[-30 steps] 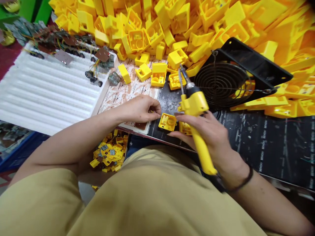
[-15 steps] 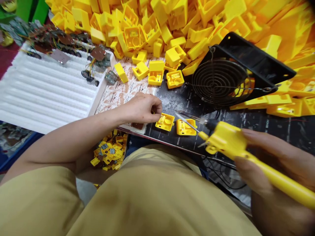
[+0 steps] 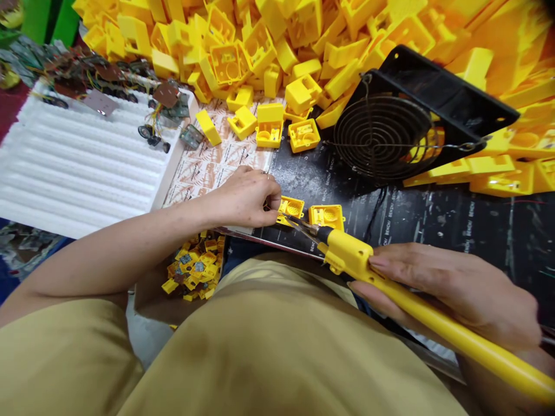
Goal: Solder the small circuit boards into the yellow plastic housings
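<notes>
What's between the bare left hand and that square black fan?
Bare black printed tabletop lies between the left hand and the fan in the head view.

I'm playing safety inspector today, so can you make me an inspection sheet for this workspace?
Surface: black covering, with a pale patterned sheet on the left.
Job's things: yellow tool, tip at the left open box; right open box sits apart.
Clutter: heap of yellow cases behind; circuit boards at the white tray's far end.
Hands: right hand holds the tool; left hand has fingertips at the left box, anything pinched unclear.
Cables: dark cord below the fan; thin wires by the boards.
Surroundings: a second yellow pile, lower down.
</notes>
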Available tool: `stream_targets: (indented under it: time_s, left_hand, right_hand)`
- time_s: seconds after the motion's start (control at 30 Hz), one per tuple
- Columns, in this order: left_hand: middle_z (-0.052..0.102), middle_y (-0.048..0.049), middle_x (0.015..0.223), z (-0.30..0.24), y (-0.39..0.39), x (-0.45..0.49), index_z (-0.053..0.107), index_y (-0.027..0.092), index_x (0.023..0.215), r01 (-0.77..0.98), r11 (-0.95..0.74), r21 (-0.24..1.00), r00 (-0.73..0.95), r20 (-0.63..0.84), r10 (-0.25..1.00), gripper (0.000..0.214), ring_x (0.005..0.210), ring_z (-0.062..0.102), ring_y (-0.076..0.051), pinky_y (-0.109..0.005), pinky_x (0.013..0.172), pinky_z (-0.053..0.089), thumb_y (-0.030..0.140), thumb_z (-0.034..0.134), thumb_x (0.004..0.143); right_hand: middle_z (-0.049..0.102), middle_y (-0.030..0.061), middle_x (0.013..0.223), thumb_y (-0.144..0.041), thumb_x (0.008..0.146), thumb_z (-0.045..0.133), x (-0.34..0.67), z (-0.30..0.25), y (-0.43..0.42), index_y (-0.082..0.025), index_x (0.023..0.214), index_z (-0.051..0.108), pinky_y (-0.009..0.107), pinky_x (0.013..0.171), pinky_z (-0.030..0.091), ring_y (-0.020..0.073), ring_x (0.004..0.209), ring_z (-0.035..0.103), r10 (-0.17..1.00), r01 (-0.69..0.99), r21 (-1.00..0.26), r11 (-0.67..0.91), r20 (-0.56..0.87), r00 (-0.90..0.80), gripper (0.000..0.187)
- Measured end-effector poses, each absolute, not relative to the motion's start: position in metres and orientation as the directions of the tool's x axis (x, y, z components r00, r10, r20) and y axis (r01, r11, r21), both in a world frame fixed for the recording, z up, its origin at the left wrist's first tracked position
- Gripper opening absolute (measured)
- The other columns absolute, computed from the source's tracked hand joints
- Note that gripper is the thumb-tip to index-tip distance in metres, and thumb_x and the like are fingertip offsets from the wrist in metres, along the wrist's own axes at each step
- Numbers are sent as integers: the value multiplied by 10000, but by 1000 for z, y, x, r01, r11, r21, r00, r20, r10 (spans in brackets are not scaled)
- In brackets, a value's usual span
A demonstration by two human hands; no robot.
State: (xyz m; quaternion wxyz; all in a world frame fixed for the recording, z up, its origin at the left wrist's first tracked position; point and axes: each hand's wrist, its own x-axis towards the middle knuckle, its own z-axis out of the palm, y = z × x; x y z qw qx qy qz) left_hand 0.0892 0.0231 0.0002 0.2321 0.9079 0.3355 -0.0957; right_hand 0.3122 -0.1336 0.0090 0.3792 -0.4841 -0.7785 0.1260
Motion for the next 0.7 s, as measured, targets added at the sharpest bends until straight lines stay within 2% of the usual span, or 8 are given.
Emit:
stream_targets:
  time_s: [0.1,0.23,0.43,0.53,0.7]
  left_hand:
    - [688,-5,744,1,23,90,660,175,688,664,-664,345,747,-348,567,93,744,610,-165,-386,917,404,220,582,709]
    - [699,-10,760,3,24,92,668,176,696,671,-671,315,738,-365,567,105,769,614,-169,-359,881,410,233,580,701]
    - [700,-10,755,6,23,96,669,180,684,668,-696,263,734,-383,560,123,774,616,-180,-382,900,389,240,565,713]
    - [699,-15,770,6,23,96,670,184,686,657,-710,252,743,-376,554,130,794,619,-194,-390,896,383,253,565,720]
    - [692,-16,773,4,24,95,668,188,676,641,-720,266,761,-338,553,116,793,618,-193,-371,868,397,253,578,708]
  right_hand:
    - [676,6,716,-156,777,753,317,7,-124,-176,905,574,164,665,589,81,689,663,791,587,-538,605,492,-364,221]
    - [670,6,683,-211,846,692,319,5,-114,-179,845,566,148,672,582,64,651,652,740,573,-477,666,522,-425,130]
    - [686,32,750,-132,777,747,320,14,-115,-152,885,594,209,726,580,85,710,656,701,579,-406,707,508,-500,189]
    - [680,26,750,-208,860,676,329,14,-117,-171,881,590,189,686,556,75,694,644,732,617,-411,671,499,-464,96]
    - [674,9,743,-302,916,605,339,5,-118,-227,890,575,197,592,547,82,637,636,807,664,-475,578,454,-378,85]
